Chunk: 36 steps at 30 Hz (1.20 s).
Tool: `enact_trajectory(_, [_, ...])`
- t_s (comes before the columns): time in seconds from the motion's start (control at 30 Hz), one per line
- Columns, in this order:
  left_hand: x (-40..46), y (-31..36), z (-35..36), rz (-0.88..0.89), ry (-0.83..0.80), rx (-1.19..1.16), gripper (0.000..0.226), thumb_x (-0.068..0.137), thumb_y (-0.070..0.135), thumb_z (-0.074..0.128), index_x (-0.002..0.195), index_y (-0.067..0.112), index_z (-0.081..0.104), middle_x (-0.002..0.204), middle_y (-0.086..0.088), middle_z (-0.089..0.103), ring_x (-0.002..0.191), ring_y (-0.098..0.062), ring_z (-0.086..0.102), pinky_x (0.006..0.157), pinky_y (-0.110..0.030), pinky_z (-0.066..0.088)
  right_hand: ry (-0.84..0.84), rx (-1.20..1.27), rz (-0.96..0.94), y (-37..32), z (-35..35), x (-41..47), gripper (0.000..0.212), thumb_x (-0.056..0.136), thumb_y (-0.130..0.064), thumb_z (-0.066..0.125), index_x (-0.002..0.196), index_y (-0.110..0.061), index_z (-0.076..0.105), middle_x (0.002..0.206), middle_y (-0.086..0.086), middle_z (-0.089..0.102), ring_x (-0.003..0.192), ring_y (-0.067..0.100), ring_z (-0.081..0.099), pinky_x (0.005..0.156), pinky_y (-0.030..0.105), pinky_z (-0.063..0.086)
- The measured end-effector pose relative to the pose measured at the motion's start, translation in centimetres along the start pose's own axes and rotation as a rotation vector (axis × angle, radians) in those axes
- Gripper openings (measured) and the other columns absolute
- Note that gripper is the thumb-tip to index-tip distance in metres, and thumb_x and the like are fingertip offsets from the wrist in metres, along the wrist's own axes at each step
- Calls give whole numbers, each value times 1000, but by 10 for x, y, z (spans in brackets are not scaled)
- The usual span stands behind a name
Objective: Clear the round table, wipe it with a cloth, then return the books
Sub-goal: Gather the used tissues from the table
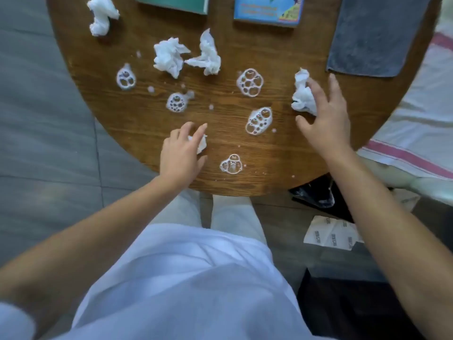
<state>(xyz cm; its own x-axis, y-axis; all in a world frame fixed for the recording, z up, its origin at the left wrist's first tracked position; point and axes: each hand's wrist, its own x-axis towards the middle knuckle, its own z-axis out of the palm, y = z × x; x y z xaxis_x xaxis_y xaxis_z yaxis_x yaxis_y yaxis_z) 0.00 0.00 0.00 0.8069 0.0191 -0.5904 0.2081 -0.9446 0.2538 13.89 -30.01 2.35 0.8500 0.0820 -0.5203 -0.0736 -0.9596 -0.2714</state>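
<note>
Round wooden table (282, 153), seen from above. Scattered on top: crumpled white tissues, patches of soap foam (250, 82), two books at the far edge, a grey cloth (372, 33) far right.

Left hand (181, 153): fingers curled over a small tissue wad (201, 143) near the front edge, pinching it. Right hand (323, 114): fingers spread and fairly straight, reaching over a larger tissue ball (302, 94), touching its side, not yet closed round it.

Three more tissue balls further back: one far left (101, 15), two touching mid-table (169, 57) (208, 55).

Handling, judged: tissues very light, soft, crushable; any pinch at the middle should lift them. No risk of breakage (may pick up wet foam if dragged, so better lifted straight up). Several probably fit in one fist.

Green book (171, 2) and blue book (268, 11): only partly in frame, lying flat, stiff-covered by the look. Best taken by the near edge, thumb on top, fingers under. Foam stops short of them.

Cloth: folded flat, soft, likely limp once lifted; grab at a folded edge.

Dark bin bag (316, 195) beneath the table's right side, on the floor, a probable place for the tissues.
</note>
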Motion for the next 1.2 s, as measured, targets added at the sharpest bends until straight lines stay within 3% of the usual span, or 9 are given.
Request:
enact_trajectory(0.2, [11, -7, 1, 52, -37, 46, 59, 85, 20, 78, 141, 19, 59, 134, -17, 55, 111, -40, 55, 86, -49, 48, -9, -84, 38, 2, 17, 13, 65, 94, -23, 72, 153, -32, 47, 170, 6, 24, 154, 30, 26, 122, 52, 35])
enact_trajectory(0.3, [18, -8, -5, 67, -11, 37, 44, 89, 12, 71, 132, 15, 64, 121, -18, 57, 103, -41, 56, 76, -46, 46, 33, -97, 11, 3, 23, 17, 53, 92, -17, 70, 144, -23, 58, 154, 10, 45, 140, 32, 42, 113, 50, 44])
enact_trajectory(0.4, [22, -8, -7, 49, -16, 6, 32, 97, 15, 63, 129, 12, 65, 117, -17, 58, 103, -39, 57, 70, -43, 45, 42, -93, 37, 0, 27, 20, 41, 93, -11, 68, 133, -19, 63, 139, 12, 51, 128, 31, 50, 102, 47, 51])
enact_trajectory(0.67, [25, -4, -30, -5, 48, -145, 29, 99, 22, 62, 126, 11, 66, 114, -9, 60, 105, -28, 58, 73, -37, 44, 101, -6, 55, -2, 18, 24, 28, 95, -11, 63, 122, -18, 67, 126, 9, 60, 118, 28, 58, 97, 37, 46])
enact_trajectory(0.8, [28, 10, -63, 41, 123, -287, 23, 97, 24, 64, 117, 12, 67, 107, 2, 54, 91, -18, 53, 75, -33, 40, 167, 115, 21, -4, 6, 13, 23, 93, -26, 64, 115, -21, 70, 113, 4, 67, 100, 21, 65, 80, 32, 48])
enact_trajectory(0.97, [28, 25, -99, 40, 194, -420, 23, 95, 24, 66, 115, 12, 68, 108, 1, 57, 92, -13, 56, 78, -28, 48, 220, 303, -3, -14, -16, -13, 20, 92, -33, 68, 106, -19, 71, 90, -6, 65, 78, 10, 59, 72, 37, 53])
enact_trajectory(1.03, [23, 28, -109, -6, 172, -565, 18, 94, 22, 67, 111, 16, 70, 106, 2, 64, 92, -12, 62, 80, -27, 54, 235, 367, 11, -20, -23, -22, 17, 92, -33, 69, 103, -20, 72, 83, -5, 62, 72, 7, 55, 69, 34, 50])
enact_trajectory(1.1, [17, 35, -122, -118, 93, -882, 14, 93, 15, 67, 105, 18, 72, 103, -2, 71, 92, -16, 71, 76, -30, 61, 213, 440, 49, -29, -28, -32, 14, 92, -34, 71, 101, -22, 72, 80, 2, 63, 68, 5, 52, 66, 32, 47])
enact_trajectory(1.2, [8, 44, -136, -160, 12, -1183, 16, 94, 1, 64, 102, 12, 72, 95, 2, 73, 88, -13, 73, 67, -25, 59, 171, 620, 82, -45, -38, -47, 11, 91, -33, 75, 99, -25, 72, 84, 10, 69, 70, 10, 57, 63, 37, 51])
